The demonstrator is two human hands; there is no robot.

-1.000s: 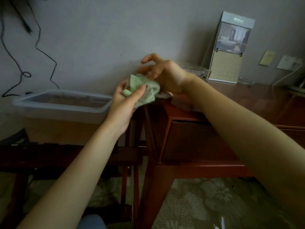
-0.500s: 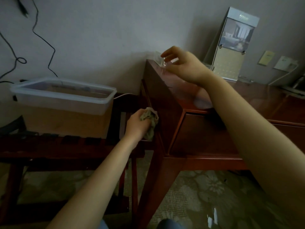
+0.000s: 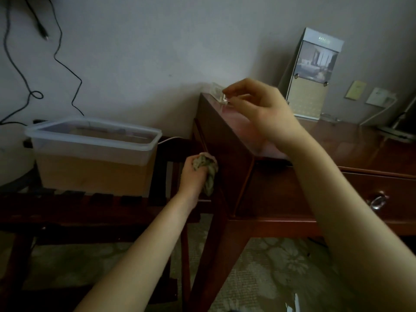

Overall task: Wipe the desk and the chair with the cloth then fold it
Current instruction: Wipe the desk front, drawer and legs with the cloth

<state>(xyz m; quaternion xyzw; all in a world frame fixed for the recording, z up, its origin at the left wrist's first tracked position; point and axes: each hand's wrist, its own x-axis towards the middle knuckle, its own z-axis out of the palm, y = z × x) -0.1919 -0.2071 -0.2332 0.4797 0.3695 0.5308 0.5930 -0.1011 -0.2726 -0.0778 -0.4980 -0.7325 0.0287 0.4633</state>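
- The left hand [image 3: 192,174] is gripping the cloth [image 3: 208,176]. The fingers are curled tight round it, the cloth is bunched into a wad, and a short tail is hanging below the fingers.
- The cloth is lying against the dark side panel of the desk [image 3: 360,152], just beyond the left fingers and below the corner of the top.
- The right hand [image 3: 267,113] is hanging over the far left corner of the desk top with its fingers curled. The thumb and forefinger tips are sitting close together at a small clear holder [image 3: 216,91] (whether they are actually pinching it, cannot tell).
- A clear plastic box [image 3: 90,143] is sitting on a dark wooden rack [image 3: 67,212], well to the left of the left fingers.
- A tall display card [image 3: 315,75] is standing on the desk against the wall, beyond and to the right of the right fingers.
- A drawer knob [image 3: 378,202] is showing on the desk front, well below and to the right of the right fingers.
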